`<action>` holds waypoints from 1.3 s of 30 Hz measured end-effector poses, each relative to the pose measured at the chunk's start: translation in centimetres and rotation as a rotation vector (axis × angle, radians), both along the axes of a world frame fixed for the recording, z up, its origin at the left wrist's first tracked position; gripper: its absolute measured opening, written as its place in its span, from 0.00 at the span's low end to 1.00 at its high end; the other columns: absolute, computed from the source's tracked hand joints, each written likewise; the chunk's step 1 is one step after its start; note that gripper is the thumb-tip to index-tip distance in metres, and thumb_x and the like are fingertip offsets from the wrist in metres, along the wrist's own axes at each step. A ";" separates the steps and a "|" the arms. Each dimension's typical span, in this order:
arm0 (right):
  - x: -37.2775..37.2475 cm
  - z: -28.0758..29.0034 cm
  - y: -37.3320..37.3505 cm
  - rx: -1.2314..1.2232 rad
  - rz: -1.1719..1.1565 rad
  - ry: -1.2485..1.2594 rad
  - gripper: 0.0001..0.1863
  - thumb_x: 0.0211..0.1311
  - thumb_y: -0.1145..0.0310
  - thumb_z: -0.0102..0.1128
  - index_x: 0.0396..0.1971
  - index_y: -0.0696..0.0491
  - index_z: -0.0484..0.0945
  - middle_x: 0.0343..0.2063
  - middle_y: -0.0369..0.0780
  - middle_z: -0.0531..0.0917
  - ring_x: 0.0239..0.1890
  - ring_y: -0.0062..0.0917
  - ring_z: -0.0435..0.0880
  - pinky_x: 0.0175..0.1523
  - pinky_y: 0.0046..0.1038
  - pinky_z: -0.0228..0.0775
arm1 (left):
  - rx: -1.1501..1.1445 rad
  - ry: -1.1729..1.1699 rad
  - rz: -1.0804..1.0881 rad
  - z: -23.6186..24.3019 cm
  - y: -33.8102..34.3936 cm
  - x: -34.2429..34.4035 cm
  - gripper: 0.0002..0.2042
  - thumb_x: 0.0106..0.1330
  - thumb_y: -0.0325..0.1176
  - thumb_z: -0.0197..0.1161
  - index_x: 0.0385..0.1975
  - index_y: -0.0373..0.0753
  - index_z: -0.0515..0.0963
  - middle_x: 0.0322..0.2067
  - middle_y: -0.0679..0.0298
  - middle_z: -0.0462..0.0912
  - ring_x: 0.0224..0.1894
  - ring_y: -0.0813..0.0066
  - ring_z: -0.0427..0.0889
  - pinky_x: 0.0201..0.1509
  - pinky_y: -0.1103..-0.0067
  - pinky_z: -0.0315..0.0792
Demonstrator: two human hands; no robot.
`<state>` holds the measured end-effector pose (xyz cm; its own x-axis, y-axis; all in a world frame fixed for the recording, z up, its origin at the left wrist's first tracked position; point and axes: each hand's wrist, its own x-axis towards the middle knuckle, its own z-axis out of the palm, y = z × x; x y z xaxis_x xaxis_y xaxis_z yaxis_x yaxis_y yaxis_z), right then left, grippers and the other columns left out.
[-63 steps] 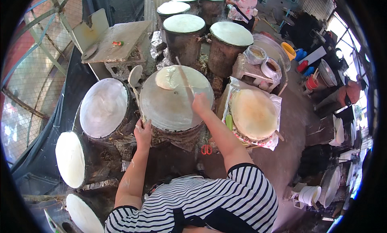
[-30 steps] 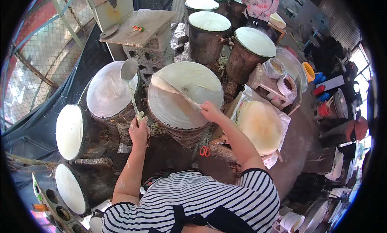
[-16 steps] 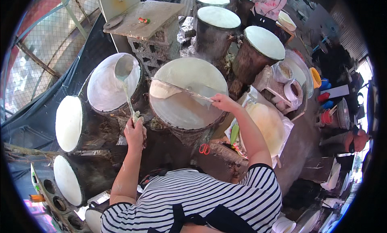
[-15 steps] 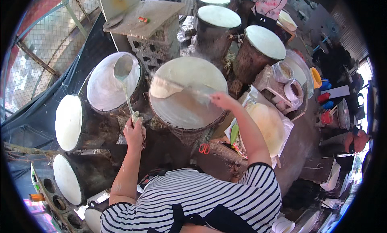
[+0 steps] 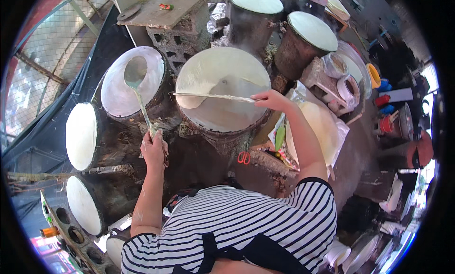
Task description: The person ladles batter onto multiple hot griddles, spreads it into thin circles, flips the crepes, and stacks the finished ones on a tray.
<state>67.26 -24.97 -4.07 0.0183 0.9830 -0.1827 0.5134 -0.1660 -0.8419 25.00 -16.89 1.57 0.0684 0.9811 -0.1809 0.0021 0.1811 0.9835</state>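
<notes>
My left hand [image 5: 154, 151] is closed round the handle of a metal ladle [image 5: 135, 71]. The ladle's bowl is over the pale round top of a drum [image 5: 113, 101] on the left. With my right hand [image 5: 273, 100] I pinch the end of a long thin stick [image 5: 215, 97], coated in something pale. It lies nearly level across the large round cooking surface [image 5: 227, 61] in front of me. A thin pale sheet [image 5: 190, 101] shows on that surface's left part. Nearer to me the surface looks greyer and wet. Steam blurs its far side.
More white-topped drums stand at the left [image 5: 80, 136] and behind [image 5: 256, 1]. A pale stack of round sheets [image 5: 313, 134] lies under my right forearm, beside a green pod-like object [image 5: 280, 138]. Red-handled scissors [image 5: 243, 158] hang near me. A block stove [image 5: 177, 42] stands behind.
The whole view has tilted, so most things sit higher. My right hand has brought the stick from a blurred slant to nearly level. The ladle bowl has shifted left over the drum's top.
</notes>
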 end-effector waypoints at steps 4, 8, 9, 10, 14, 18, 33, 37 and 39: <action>-7.6 -0.9 -7.2 0.026 -0.461 -0.106 0.17 0.51 0.62 0.63 0.36 0.58 0.77 0.25 0.37 0.80 0.28 0.20 0.77 0.36 0.25 0.69 | -0.018 0.002 -0.088 -1.2 1.5 -2.5 0.05 0.64 0.30 0.54 0.34 0.35 0.73 0.14 0.71 0.67 0.09 0.85 0.64 0.11 0.86 0.57; -22.2 -3.1 -4.0 0.017 -0.619 0.398 0.08 0.60 0.66 0.51 0.32 0.55 0.69 0.19 0.37 0.75 0.18 0.20 0.73 0.22 0.23 0.66 | -0.036 -0.049 -0.195 -2.6 3.0 -6.0 0.06 0.63 0.28 0.55 0.36 0.34 0.73 0.16 0.71 0.68 0.09 0.85 0.65 0.10 0.86 0.57; -26.4 -1.6 -1.3 0.028 -0.661 0.611 0.06 0.61 0.67 0.49 0.32 0.53 0.65 0.17 0.35 0.72 0.15 0.19 0.69 0.18 0.21 0.62 | -0.037 -0.065 -0.222 -2.5 3.6 -6.5 0.06 0.63 0.28 0.55 0.36 0.34 0.73 0.16 0.71 0.68 0.09 0.85 0.65 0.10 0.86 0.57; -29.2 -2.8 1.9 0.088 -0.651 0.775 0.07 0.63 0.65 0.47 0.31 0.51 0.63 0.15 0.34 0.69 0.12 0.18 0.66 0.14 0.21 0.57 | -0.043 -0.051 -0.229 -2.2 3.9 -7.0 0.06 0.63 0.28 0.55 0.36 0.34 0.73 0.15 0.72 0.67 0.09 0.85 0.64 0.10 0.86 0.57; -38.0 -5.2 10.2 0.183 -0.884 1.081 0.12 0.67 0.59 0.42 0.33 0.53 0.66 0.15 0.34 0.69 0.10 0.16 0.64 0.13 0.21 0.57 | -0.020 -0.001 -0.304 -1.7 5.6 -9.7 0.06 0.63 0.29 0.55 0.35 0.35 0.73 0.13 0.73 0.66 0.09 0.86 0.63 0.09 0.86 0.56; -42.8 -4.7 6.8 0.175 -1.087 1.207 0.16 0.69 0.58 0.37 0.36 0.56 0.66 0.15 0.35 0.68 0.09 0.17 0.63 0.12 0.23 0.58 | -0.070 -0.054 -0.358 -1.4 6.9 -12.1 0.06 0.63 0.30 0.55 0.35 0.35 0.73 0.13 0.72 0.66 0.08 0.86 0.63 0.09 0.86 0.56; -40.4 -6.2 2.7 0.146 -1.183 0.922 0.20 0.67 0.54 0.38 0.31 0.57 0.69 0.13 0.36 0.70 0.06 0.19 0.65 0.10 0.24 0.58 | -0.110 -0.073 -0.533 -2.0 6.6 -13.1 0.05 0.64 0.30 0.55 0.29 0.37 0.71 0.11 0.72 0.64 0.08 0.85 0.63 0.09 0.86 0.56; -42.0 -4.6 3.8 0.156 -1.119 0.877 0.19 0.67 0.56 0.38 0.29 0.57 0.69 0.12 0.35 0.70 0.06 0.20 0.66 0.11 0.25 0.59 | -0.120 -0.069 -0.554 -2.2 5.6 -12.2 0.05 0.64 0.31 0.55 0.31 0.36 0.72 0.11 0.72 0.65 0.08 0.84 0.63 0.09 0.86 0.56; -41.6 -5.8 5.4 0.165 -0.983 0.639 0.18 0.66 0.56 0.39 0.27 0.56 0.69 0.10 0.34 0.69 0.06 0.20 0.65 0.11 0.25 0.59 | -0.117 -0.068 -0.562 -2.4 5.1 -11.8 0.06 0.64 0.32 0.55 0.32 0.36 0.72 0.11 0.72 0.65 0.08 0.84 0.63 0.09 0.86 0.56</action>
<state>25.66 -19.54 -9.83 0.7307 0.6106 -0.3053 -0.2958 -0.1198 -0.9477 13.25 -11.81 -0.86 0.5881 0.7647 -0.2634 0.0673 0.2783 0.9581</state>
